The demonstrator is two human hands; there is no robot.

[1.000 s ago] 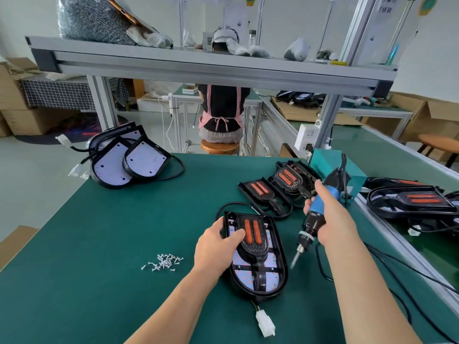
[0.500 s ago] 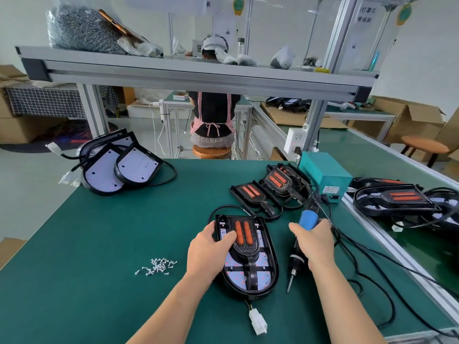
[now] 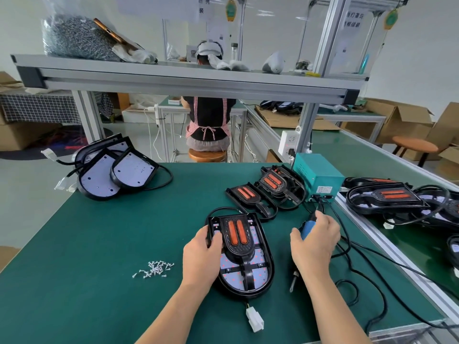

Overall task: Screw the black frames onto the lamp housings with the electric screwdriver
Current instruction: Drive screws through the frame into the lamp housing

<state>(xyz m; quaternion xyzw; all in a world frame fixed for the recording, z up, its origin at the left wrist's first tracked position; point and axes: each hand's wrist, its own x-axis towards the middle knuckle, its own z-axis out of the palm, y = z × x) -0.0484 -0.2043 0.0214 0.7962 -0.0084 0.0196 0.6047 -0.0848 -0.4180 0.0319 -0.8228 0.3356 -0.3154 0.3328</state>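
Forearms (image 3: 171,311) extended, left hand (image 3: 201,254) gripping lamp housing (image 3: 270,269) edge, right hand (image 3: 315,244) wrapped round electric screwdriver (image 3: 306,229), tip down

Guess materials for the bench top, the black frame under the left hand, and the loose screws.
Bench top: looks like a green rubber or vinyl mat, matte, with no glare.
Black frame: probably moulded plastic, semi-gloss, with thin ribs and a fine grid texture around the orange strips.
Screws: likely plated steel, given the bright silvery glints; too small to be sure.
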